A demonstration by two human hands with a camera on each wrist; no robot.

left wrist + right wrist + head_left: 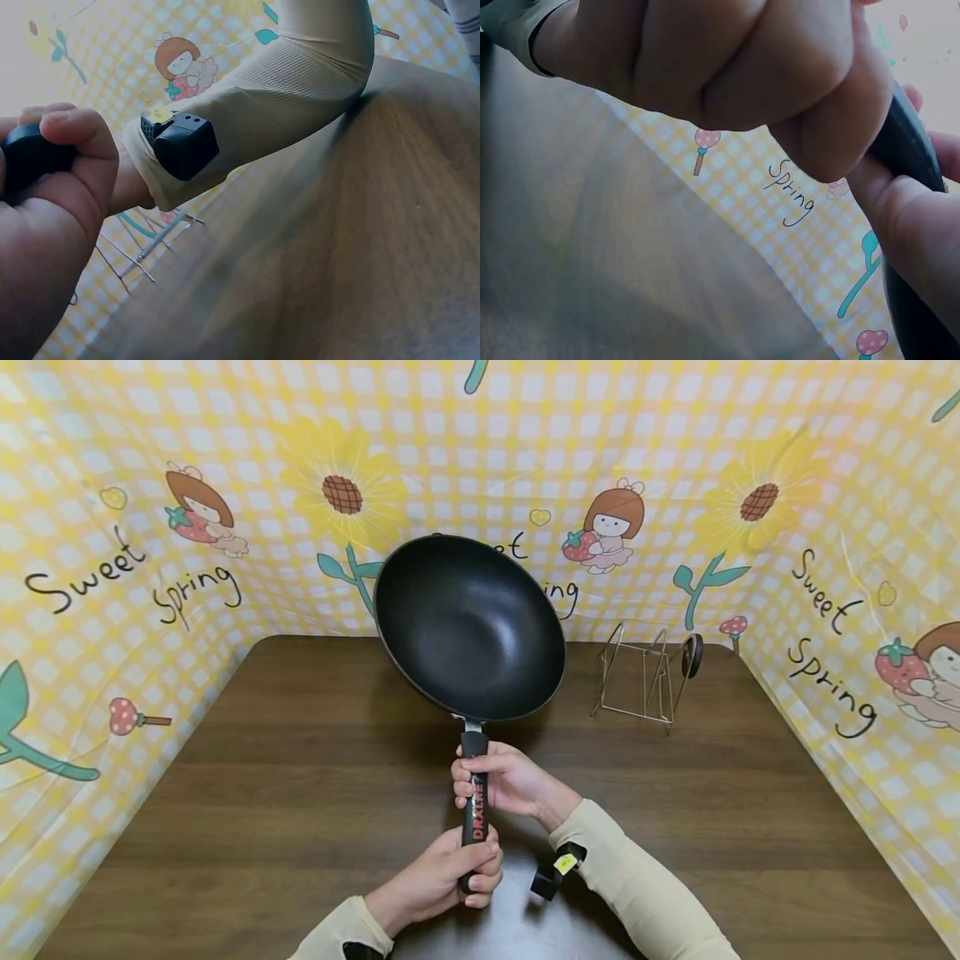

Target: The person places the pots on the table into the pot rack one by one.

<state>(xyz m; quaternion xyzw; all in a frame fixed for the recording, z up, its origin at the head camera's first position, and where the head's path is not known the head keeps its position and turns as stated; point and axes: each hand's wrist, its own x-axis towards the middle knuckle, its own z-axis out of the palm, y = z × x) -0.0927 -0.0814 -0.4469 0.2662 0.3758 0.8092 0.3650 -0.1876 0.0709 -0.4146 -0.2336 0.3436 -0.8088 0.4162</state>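
Observation:
A black wok is held up over the table, tilted so that its dark inside faces me. Its black handle with red lettering points down toward me. Low on the handle, near its end, my left hand wraps its fingers round the grip. My right hand grips higher, close to the metal neck, with the thumb across the front. In the left wrist view the handle's black end shows inside curled fingers. The right wrist view shows part of the handle between fingers.
On the brown wooden table, at the back right, stands a wire rack with a black round piece at its right side. A yellow checked cloth with printed flowers and figures lines the back and sides.

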